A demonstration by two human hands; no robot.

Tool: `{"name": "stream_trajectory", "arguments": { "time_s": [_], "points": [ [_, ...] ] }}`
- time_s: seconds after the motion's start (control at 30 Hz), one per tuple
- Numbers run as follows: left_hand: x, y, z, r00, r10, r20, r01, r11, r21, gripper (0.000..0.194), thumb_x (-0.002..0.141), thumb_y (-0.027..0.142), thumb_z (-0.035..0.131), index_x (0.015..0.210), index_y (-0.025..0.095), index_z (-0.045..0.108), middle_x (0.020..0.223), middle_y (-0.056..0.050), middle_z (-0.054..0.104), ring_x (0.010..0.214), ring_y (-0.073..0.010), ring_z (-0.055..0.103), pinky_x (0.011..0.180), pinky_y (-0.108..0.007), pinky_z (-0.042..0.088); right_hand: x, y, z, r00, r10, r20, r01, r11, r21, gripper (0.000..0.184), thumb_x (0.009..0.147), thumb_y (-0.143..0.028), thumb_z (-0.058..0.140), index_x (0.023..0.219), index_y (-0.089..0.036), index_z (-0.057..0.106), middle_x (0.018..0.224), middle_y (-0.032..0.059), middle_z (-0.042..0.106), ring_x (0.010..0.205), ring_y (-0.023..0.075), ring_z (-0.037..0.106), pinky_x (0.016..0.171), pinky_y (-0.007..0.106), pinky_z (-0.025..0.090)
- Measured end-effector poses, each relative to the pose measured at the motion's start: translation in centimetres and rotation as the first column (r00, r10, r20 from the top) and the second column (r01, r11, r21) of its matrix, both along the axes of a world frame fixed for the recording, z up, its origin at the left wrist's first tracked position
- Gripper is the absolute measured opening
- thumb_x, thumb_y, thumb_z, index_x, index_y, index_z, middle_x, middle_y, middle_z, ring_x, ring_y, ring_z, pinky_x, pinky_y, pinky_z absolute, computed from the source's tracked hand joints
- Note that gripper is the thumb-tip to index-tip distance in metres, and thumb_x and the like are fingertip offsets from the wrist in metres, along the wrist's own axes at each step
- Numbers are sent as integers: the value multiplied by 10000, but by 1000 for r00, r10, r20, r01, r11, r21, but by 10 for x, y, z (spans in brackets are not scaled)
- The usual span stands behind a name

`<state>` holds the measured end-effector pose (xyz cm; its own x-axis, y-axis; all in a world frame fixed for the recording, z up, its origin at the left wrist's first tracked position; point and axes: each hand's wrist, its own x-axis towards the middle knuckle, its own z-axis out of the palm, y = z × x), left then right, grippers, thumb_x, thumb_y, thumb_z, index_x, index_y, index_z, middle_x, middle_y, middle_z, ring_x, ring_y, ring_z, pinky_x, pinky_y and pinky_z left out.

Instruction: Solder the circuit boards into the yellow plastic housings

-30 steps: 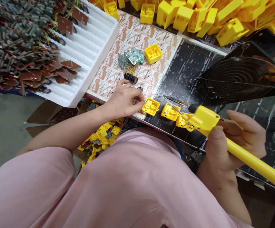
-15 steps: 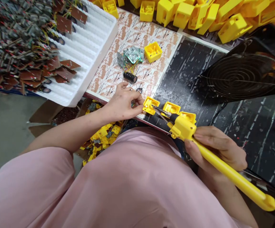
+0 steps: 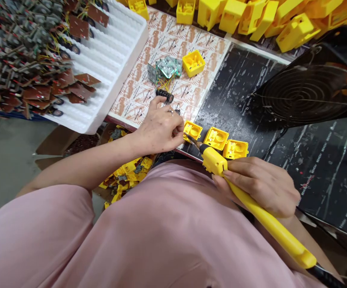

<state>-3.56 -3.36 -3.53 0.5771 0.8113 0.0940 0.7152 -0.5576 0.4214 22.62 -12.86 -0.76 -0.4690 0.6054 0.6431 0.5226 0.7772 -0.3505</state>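
In my right hand [image 3: 263,186] is a yellow soldering iron [image 3: 266,223], gripped by its long handle. Its tip points left into a small open yellow housing [image 3: 194,130] at the table's front edge. My left hand [image 3: 163,128] is closed at that housing's left side, thumb and fingers pinched together; what they hold is hidden. The left index finger reaches towards a row of small black round parts [image 3: 165,96], wired to green circuit boards [image 3: 169,67]. To the right of the first housing sit a second yellow housing [image 3: 216,138] and a third yellow housing [image 3: 236,149].
A white foam tray [image 3: 116,76] heaped with circuit boards stands at the left. Another yellow case [image 3: 193,63] lies beyond my hands. Many yellow cases [image 3: 233,15] line the back. A black fan [image 3: 299,90] stands at the right. Below the table edge is a box of yellow parts [image 3: 128,172].
The soldering iron and my right hand have shifted left, uncovering more of the two right housings. My left hand has rolled over slightly, its index finger stretching towards the black round parts.
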Motion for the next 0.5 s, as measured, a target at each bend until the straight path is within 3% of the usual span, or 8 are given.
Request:
{"name": "stream_trajectory", "arguments": {
  "time_s": [0.33,0.5],
  "points": [
    [0,2,0,999,-34,-29,35,998,47,132,811,267,597,732,243,701,695,-4,703,866,-251,683,1199,-644,394,5,-2,7,995,37,94,-36,999,-11,216,873,-138,855,936,-220,665,806,19,789,686,149,752,617,259,647],
    [0,3,-5,998,-59,-37,62,993,101,172,827,256,563,743,225,710,677,-2,676,851,-239,665,1186,-627,402,8,-9,13,998,-19,53,23,998,-67,228,857,-95,860,944,-185,669,841,42,797,716,152,752,650,272,647]
  ]
}}
